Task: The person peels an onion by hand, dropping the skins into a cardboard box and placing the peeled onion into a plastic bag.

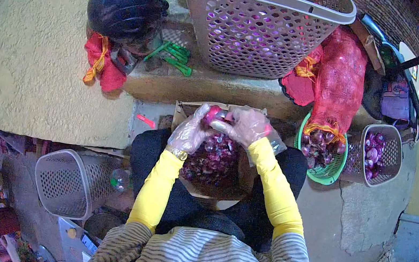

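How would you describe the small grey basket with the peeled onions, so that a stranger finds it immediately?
Start at the long red mesh sack lying on the right side of the stone ledge. Below its open end sits a round green basket, and directly to the right of that stands the small grey basket. Unlike the green one, it is square-sided, grey, and holds shiny purple peeled onions.
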The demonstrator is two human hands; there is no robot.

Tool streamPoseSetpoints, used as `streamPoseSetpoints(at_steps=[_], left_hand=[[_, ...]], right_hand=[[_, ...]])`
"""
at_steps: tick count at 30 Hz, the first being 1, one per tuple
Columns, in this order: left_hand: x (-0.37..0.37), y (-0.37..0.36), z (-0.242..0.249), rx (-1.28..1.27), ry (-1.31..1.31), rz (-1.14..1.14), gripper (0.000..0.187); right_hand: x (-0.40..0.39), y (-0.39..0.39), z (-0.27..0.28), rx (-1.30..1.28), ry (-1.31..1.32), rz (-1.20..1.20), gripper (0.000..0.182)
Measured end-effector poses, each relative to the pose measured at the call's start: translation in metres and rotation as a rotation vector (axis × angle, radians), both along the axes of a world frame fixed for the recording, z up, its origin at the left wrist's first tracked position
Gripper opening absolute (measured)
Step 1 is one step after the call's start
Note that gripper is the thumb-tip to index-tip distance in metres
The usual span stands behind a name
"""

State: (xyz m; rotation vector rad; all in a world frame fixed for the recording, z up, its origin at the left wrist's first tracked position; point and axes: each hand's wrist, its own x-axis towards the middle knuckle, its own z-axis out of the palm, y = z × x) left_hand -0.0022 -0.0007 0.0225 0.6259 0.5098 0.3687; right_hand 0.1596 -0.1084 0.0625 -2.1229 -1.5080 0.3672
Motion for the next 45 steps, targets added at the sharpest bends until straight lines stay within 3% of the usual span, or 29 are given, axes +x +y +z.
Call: streamPoseSetpoints(at_steps=[6,8,12,14,15,17,19,21,22,23,24,27,29,31,32,33,35,37,40,42,43,44,45], left_hand=[[0.0,-0.001,0.002,-0.056,-0.018,0.014,0.047],[0.001,-0.003,-0.001,-0.026,-0.034,0.028,0.047],[-0.004,-0.002,-0.009,0.144,0.01,0.003,0.048],[-0.007,-0.007,0.001,0.242,0.077,0.004,0.053],[-0.009,-0.01,0.013,0.243,0.077,0.005,0.053],[-0.016,-0.015,0.035,0.413,0.206,0.014,0.056],[-0.006,-0.018,0.043,0.447,0.261,0.533,0.045],[-0.025,-0.039,0.102,0.632,-0.21,0.512,0.037],[-0.048,-0.056,0.112,0.489,-0.309,0.605,0.039],[-0.06,-0.05,0.151,0.094,-0.9,0.099,0.044],[-0.071,-0.056,0.188,0.239,-1.071,-0.043,0.045],[-0.071,-0.063,0.255,0.472,-1.496,-0.261,0.046],[-0.048,-0.072,0.283,0.488,-1.599,-0.272,0.051],[-0.042,-0.073,0.294,0.524,-1.828,-0.891,0.044],[-0.065,-0.076,0.278,0.157,-1.895,-0.687,0.045],[-0.071,-0.073,0.259,0.403,-1.828,-0.733,0.036],[-0.062,-0.063,0.271,0.401,-1.746,-0.5,0.018],[-0.064,-0.049,0.275,0.289,-1.655,-0.217,0.009],[-0.053,-0.03,0.261,0.099,-1.448,0.092,0.031],[-0.053,0.001,0.225,0.178,-1.071,-0.134,0.032],[-0.05,0.012,0.182,-0.009,-1.003,-0.029,0.029],[-0.024,-0.001,0.185,0.199,-0.725,0.066,0.016],[-0.019,-0.002,0.162,0.457,-0.308,0.119,0.022]], right_hand=[[-0.005,-0.002,0.023,-0.14,0.115,-0.086,0.066],[-0.007,-0.001,0.008,0.003,0.331,-0.053,0.068],[-0.013,0.001,-0.002,0.02,0.377,-0.008,0.071],[-0.013,0.003,-0.011,0.131,0.716,0.024,0.072],[-0.012,0.006,-0.02,0.131,0.716,0.026,0.072],[-0.01,0.01,-0.037,0.097,0.974,-0.019,0.062],[-0.012,0.009,-0.027,0.054,0.853,-0.121,0.058],[-0.012,0.011,-0.03,0.01,0.737,-0.219,0.053],[-0.012,0.013,-0.04,0.065,0.904,-0.175,0.052],[-0.012,0.014,-0.045,0.12,1.069,-0.127,0.05],[-0.013,0.012,-0.037,0.119,1.065,-0.127,0.05],[-0.021,0.008,-0.016,0.186,1.229,-0.144,0.04],[-0.018,0.009,-0.023,0.033,1.028,-0.202,0.038],[-0.023,0.007,-0.002,0.027,1.114,-0.186,0.04],[-0.023,0.006,0.005,0.023,1.197,-0.178,0.041],[-0.023,0.008,-0.008,0.019,1.197,-0.179,0.041],[-0.021,0.014,-0.041,0.204,1.162,-0.168,0.046],[-0.019,0.012,-0.029,0.158,1.212,-0.124,0.05],[-0.021,0.011,-0.018,0.167,1.2,-0.121,0.058],[-0.017,0.013,-0.031,0.223,1.137,-0.16,0.062],[-0.01,0.016,-0.056,0.199,1.086,-0.168,0.071],[-0.006,0.018,-0.07,0.174,1.036,-0.177,0.079],[-0.005,0.017,-0.069,0.175,1.035,-0.176,0.079]])
